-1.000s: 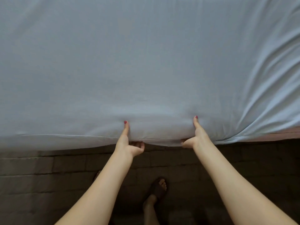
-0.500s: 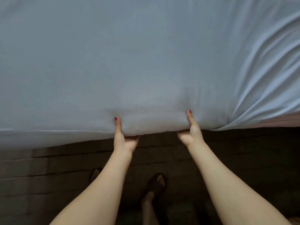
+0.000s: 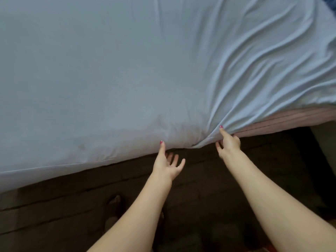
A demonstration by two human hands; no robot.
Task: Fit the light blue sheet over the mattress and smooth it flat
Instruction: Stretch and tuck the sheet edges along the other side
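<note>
Head view: right hand [image 3: 228,143] pinches the light blue cotton sheet [image 3: 127,70] at the pink mattress [image 3: 291,119] near edge, bare side rightward; left hand [image 3: 168,161] loose, fingers spread.

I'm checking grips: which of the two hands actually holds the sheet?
The right hand, pinching the light blue sheet at its edge; the left hand is spread open.

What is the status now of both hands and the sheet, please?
Left hand open, thumb touching sheet edge. Right hand has a grip on light blue sheet. Wrinkles at right; pink mattress side exposed there. Nothing in the way.
</note>
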